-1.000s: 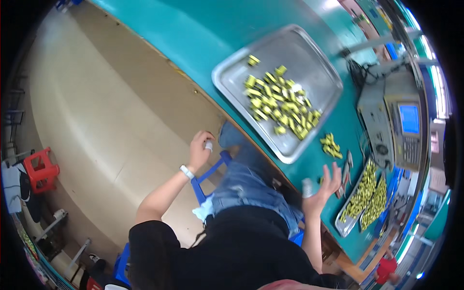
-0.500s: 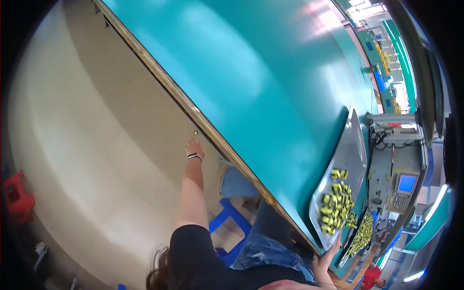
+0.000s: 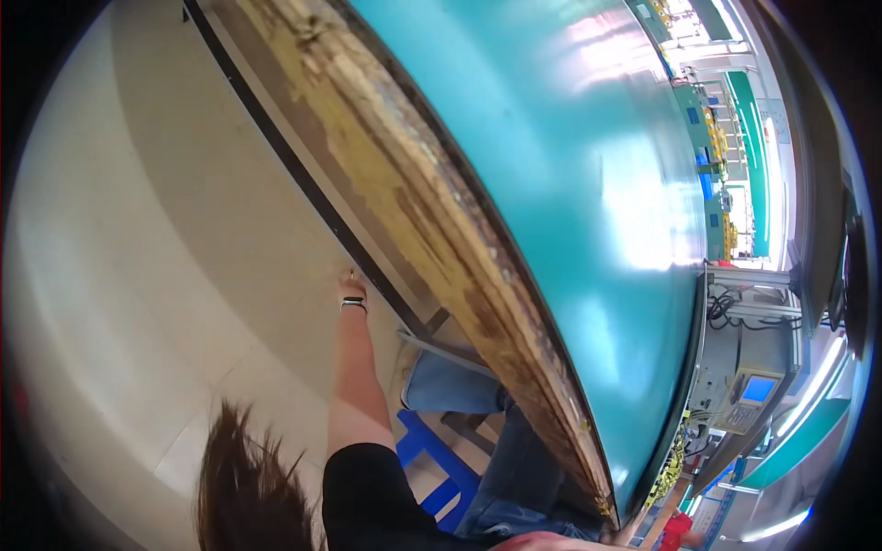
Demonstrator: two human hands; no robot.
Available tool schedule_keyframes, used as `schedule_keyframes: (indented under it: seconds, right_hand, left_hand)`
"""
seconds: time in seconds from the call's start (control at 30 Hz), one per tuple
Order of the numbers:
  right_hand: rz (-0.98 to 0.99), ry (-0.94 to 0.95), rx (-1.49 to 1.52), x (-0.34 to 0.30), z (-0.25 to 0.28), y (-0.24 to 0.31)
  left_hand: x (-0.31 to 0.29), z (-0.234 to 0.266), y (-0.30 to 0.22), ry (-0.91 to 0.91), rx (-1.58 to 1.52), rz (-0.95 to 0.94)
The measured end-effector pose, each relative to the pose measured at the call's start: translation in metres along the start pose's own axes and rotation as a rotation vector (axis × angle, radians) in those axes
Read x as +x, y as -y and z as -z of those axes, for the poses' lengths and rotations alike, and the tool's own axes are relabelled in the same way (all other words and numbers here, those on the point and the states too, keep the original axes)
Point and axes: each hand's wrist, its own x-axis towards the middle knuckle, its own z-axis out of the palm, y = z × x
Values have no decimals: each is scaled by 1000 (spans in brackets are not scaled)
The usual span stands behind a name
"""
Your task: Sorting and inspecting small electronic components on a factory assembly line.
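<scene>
Through the head view, I am looking down past a glossy teal surface [image 3: 551, 230] with a worn, bare-wood edge. My left hand [image 3: 352, 286], wearing a dark wristband [image 3: 353, 301], is hanging low over the smooth beige floor [image 3: 211, 230], just beside a long black metal bar [image 3: 294, 170]. Its fingers are looking bent, but they are showing too small for me to tell whether they are gripping anything. My right hand [image 3: 625, 534] is barely showing at the surface's near corner; I cannot tell its state. Small yellow-and-black pieces [image 3: 674, 466] are lying bunched beyond the surface's right-hand rim, near a grey instrument [image 3: 735, 418].
</scene>
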Motion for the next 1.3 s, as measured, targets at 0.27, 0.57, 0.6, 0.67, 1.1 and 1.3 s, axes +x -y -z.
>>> schedule_keyframes:
  seconds: [0.27, 0.57, 0.6, 0.67, 1.1, 1.3]
  right_hand:
    - [-143, -206, -13, 3, -21, -32]
    - [72, -264, 63, 32, -9, 45]
    - [119, -292, 46, 31, -3, 57]
    - [103, -345, 116, 36, -3, 61]
    - [266, -504, 1040, -11, 55, 14]
    - [209, -116, 2059, -58, 72, -46]
  left_hand:
    - [-30, -75, 12, -144, -671, 318]
    - [-325, -35, -20, 588, -850, -924]
    - [-367, 60, -25, 693, -809, -1022]
    - [-444, 133, -30, 799, -958, -1085]
    - [-733, 394, -272, 405, -1566, -1409]
    - [-809, 380, -348, 423, -1388, -1417]
